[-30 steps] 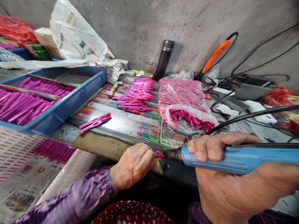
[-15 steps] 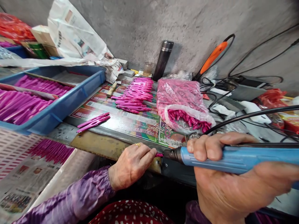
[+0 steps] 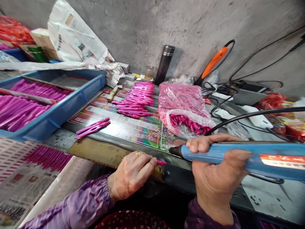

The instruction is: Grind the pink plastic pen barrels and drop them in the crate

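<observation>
In my left hand [image 3: 133, 175], held closed at the bench edge, is a slim pink piece [image 3: 161, 162], its tapered tip sticking out past the thumb and finger. My right hand [image 3: 212, 175] is wrapped round a blue corded electric screwdriver [image 3: 214, 154], the thumb along its near side. The black nose of the screwdriver lies over scattered tiny pale beads [image 3: 168, 144], apart from the pink piece. Behind the left hand, a few pink pieces [image 3: 92, 127] lie loose on the printed sheet [image 3: 114, 128]. A larger pile of pink pieces [image 3: 138, 98] lies farther back.
A blue tray [image 3: 78, 98] of pink pieces stands left, above a white basket [image 3: 14, 159]. A plastic bag [image 3: 183, 98] of pink parts lies behind the screwdriver. A dark flask [image 3: 164, 65], an orange-handled tool [image 3: 214, 62] and tangled cables [image 3: 224, 95] are by the wall.
The screwdriver's nose has come off the pink piece and shifted up and left over the beads. My left hand still holds the piece, nearly in place. The view has moved slightly.
</observation>
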The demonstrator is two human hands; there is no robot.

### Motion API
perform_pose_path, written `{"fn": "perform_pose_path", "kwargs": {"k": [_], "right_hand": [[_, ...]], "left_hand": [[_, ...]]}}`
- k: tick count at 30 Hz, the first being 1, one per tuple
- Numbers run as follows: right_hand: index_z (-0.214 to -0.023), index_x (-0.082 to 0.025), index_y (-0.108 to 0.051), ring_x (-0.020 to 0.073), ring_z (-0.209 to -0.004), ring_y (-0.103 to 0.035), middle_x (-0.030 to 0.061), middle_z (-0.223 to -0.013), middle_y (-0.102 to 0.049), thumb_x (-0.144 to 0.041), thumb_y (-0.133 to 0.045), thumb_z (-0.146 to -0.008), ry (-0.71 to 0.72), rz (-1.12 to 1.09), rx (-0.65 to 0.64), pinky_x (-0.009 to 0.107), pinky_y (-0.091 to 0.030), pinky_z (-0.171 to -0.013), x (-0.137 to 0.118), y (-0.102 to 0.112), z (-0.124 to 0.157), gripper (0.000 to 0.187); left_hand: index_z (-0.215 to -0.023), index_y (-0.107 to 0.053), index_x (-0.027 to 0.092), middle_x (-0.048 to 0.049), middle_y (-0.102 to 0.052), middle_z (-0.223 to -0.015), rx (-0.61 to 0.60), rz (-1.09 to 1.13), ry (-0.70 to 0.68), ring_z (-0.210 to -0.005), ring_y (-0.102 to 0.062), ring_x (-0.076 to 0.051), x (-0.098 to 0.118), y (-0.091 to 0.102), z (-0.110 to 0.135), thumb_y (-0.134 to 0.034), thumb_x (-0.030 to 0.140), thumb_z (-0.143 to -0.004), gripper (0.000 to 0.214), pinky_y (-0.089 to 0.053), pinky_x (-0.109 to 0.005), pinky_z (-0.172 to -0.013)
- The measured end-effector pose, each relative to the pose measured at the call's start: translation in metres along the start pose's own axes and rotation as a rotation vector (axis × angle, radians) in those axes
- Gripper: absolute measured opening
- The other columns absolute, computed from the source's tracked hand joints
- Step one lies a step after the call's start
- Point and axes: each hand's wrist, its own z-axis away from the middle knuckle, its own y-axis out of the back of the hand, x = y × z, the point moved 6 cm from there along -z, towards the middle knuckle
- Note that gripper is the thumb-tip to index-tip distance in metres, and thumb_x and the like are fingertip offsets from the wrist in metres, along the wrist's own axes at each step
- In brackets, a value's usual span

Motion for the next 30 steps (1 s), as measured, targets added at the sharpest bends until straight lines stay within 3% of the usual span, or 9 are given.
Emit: {"fn": "perform_pose_path", "kwargs": {"k": [12,20,26,30], "right_hand": [[-0.084,-0.022,-0.060,0.0143,-0.054,-0.053,-0.0060,-0.060,-0.055,-0.067,-0.077,-0.077,0.022,-0.008,-0.023,0.034,-0.050,-0.062,0.009,-0.004,0.000,0.048],[-0.076,-0.023,-0.058,0.0119,-0.049,-0.048,-0.0071,-0.053,-0.051,-0.081,-0.074,-0.071,-0.061,-0.034,-0.035,0.031,-0.050,-0.055,-0.007,-0.004,0.001,0.059],[-0.073,-0.023,-0.061,0.0107,-0.046,-0.048,-0.0066,-0.051,-0.052,-0.082,-0.068,-0.075,-0.047,-0.058,-0.174,0.029,-0.050,-0.052,-0.022,-0.010,0.002,0.060],[-0.074,-0.023,-0.063,0.0095,-0.048,-0.050,-0.0076,-0.054,-0.054,-0.075,-0.073,-0.077,-0.079,-0.094,-0.125,0.027,-0.051,-0.055,-0.024,-0.009,0.005,0.054]], "left_hand": [[-0.113,-0.061,0.007,-0.0082,-0.073,-0.082,-0.002,-0.055,-0.049,-0.069,-0.067,-0.018,0.003,-0.002,-0.003,-0.040,0.009,-0.107,0.023,-0.055,-0.030,-0.061],[-0.109,-0.061,0.010,-0.0085,-0.073,-0.085,0.027,-0.041,-0.009,-0.071,-0.066,-0.017,0.001,-0.002,0.000,-0.041,0.011,-0.108,0.020,-0.054,-0.030,-0.063],[-0.105,-0.061,0.012,-0.0081,-0.072,-0.089,0.047,-0.015,0.013,-0.078,-0.065,-0.017,-0.002,-0.007,0.007,-0.052,0.008,-0.103,0.010,-0.055,-0.030,-0.071],[-0.105,-0.061,0.013,-0.0074,-0.072,-0.091,0.023,0.002,0.022,-0.080,-0.065,-0.017,-0.003,-0.011,0.011,-0.051,0.008,-0.103,0.011,-0.055,-0.030,-0.073]]}}
